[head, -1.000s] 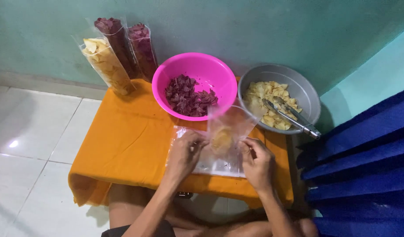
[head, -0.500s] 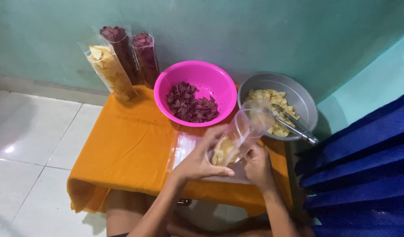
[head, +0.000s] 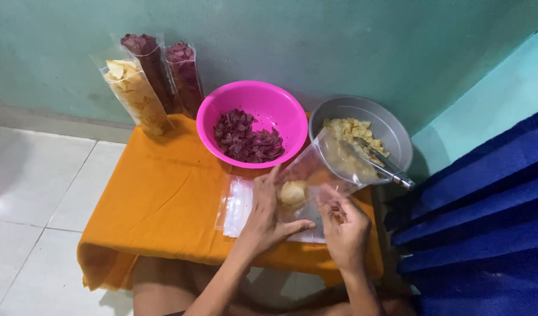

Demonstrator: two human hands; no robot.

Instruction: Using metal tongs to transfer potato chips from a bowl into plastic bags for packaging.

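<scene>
My left hand [head: 270, 215] grips the lower end of a clear plastic bag [head: 322, 165] that holds a few pale yellow chips at its bottom. The bag tilts up and right, its open mouth toward the grey metal bowl [head: 392, 130] of yellow chips. My right hand [head: 344, 225] sits just right of the bag's base, fingers curled against it. A stack of empty clear bags [head: 237, 206] lies flat on the orange cloth under both hands. A pink bowl [head: 269, 104] with dark purple chips stands behind them.
Three filled tall bags lean on the green wall: one of yellow chips [head: 135, 93], two of purple chips [head: 166, 71]. Metal tongs [head: 387, 166] rest in the grey bowl. The small table wears an orange cloth [head: 157, 205]. Blue fabric [head: 479, 222] lies right, white tiles left.
The bag was upright between both hands, then got tipped to the right toward the grey bowl. My left hand shifted to its base and my right hand dropped lower.
</scene>
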